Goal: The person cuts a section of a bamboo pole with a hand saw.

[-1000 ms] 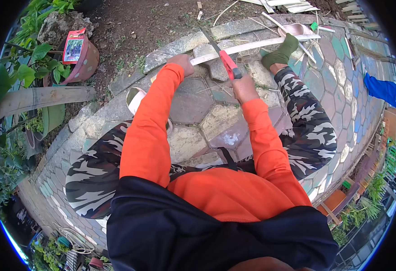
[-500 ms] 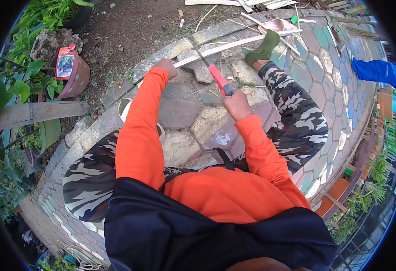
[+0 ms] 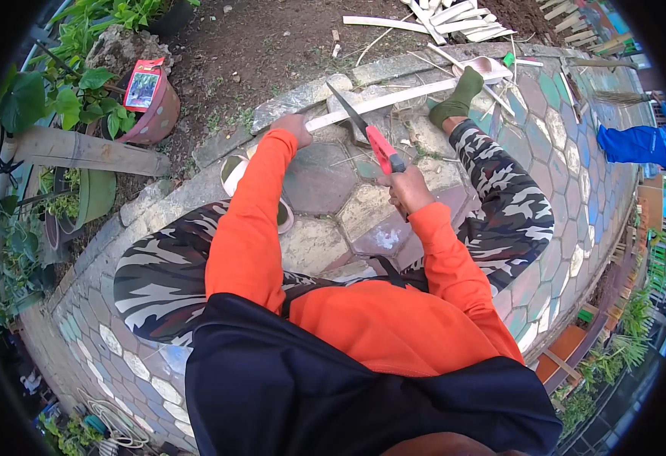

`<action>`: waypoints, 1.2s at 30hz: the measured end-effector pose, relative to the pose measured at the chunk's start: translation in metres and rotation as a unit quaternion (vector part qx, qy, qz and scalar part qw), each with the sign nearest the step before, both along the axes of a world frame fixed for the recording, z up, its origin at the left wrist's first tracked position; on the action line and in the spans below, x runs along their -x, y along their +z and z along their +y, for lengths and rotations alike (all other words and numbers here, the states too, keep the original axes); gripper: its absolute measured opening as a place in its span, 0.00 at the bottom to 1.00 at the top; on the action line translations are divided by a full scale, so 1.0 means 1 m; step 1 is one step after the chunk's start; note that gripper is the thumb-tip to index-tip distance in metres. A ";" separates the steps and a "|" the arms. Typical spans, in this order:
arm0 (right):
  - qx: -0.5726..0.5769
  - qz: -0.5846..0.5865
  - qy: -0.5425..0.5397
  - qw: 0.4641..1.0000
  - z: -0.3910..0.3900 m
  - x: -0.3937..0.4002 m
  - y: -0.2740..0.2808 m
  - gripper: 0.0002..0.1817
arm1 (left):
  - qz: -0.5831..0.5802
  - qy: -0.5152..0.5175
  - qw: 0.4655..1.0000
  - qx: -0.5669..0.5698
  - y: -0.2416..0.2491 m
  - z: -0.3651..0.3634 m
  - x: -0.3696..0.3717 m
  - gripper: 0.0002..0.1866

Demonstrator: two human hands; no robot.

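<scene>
Left hand (image 3: 293, 129): I grip the pale strip (image 3: 394, 98) near its end | Right hand (image 3: 410, 190): my fingers close round the red saw handle (image 3: 383, 147) | Strip: slants over the paving (image 3: 314, 178), far end by my green-socked foot (image 3: 458, 97)

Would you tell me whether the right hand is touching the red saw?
Touching: the head view shows the right hand closed around the grip of the red saw.

Mottled hexagonal stone paving (image 3: 318, 178) curves beside bare brown soil (image 3: 272, 38) and leafy green plants (image 3: 67, 99) in daylight.
</scene>
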State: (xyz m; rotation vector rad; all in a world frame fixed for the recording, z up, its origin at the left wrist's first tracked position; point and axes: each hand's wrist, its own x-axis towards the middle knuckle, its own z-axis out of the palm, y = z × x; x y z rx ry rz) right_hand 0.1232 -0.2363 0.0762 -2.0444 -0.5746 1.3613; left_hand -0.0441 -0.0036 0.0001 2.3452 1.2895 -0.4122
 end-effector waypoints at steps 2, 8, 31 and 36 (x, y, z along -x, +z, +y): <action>-0.004 0.091 -0.080 0.993 -0.001 -0.003 -0.001 0.19 | -0.015 0.013 1.000 -0.004 -0.008 0.003 0.000 0.17; -0.041 -0.127 0.055 0.990 -0.017 0.001 0.016 0.17 | 0.005 0.009 1.000 0.009 0.005 -0.001 0.000 0.16; -0.006 -0.117 0.003 0.993 0.030 0.003 -0.028 0.16 | 0.024 0.004 1.000 0.001 -0.007 0.003 -0.006 0.17; -0.023 -0.130 0.007 0.991 0.035 -0.004 -0.047 0.17 | 0.032 0.004 0.999 0.025 0.014 -0.008 -0.005 0.17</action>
